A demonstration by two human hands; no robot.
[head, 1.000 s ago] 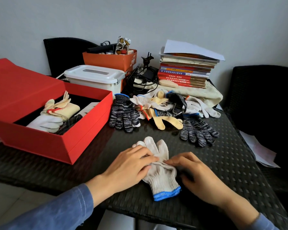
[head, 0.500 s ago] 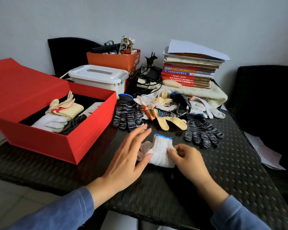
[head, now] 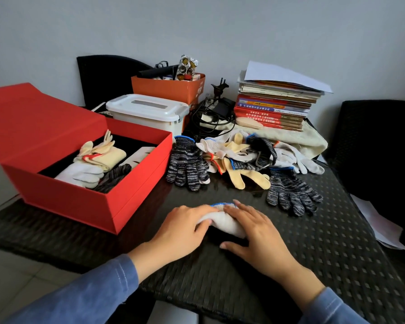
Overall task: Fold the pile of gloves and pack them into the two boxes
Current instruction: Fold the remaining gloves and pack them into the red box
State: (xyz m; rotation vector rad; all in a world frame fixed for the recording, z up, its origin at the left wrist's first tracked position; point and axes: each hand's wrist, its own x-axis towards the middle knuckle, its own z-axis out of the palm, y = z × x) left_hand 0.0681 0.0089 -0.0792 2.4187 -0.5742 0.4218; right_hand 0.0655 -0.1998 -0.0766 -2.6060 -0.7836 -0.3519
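Observation:
A folded white glove with a blue cuff (head: 223, 221) lies on the dark woven table (head: 313, 253), near its front. My left hand (head: 182, 228) presses on its left end with nearly straight fingers. My right hand (head: 255, 235) lies flat over its right half, thumb on the table. The open red box (head: 136, 190) at the left holds folded gloves: a yellow pair (head: 103, 155), a white pair (head: 80, 175) and a dark pair (head: 114, 178). A loose pile of gloves (head: 232, 155) lies behind my hands. One dark striped glove (head: 187, 166) sits beside the box, and another (head: 290, 192) at the right.
A white lidded plastic box (head: 147, 113) stands behind the red box, with an orange box of odds and ends (head: 168, 88) further back. Cables (head: 211, 115), a stack of books (head: 274, 106) and a cream cloth (head: 297, 139) fill the back. A black chair (head: 379, 148) and papers (head: 374, 220) are at the right.
The glove lay flat with its cuff toward me. It was folded over, cuff away from me, and both hands now press down on the bundle.

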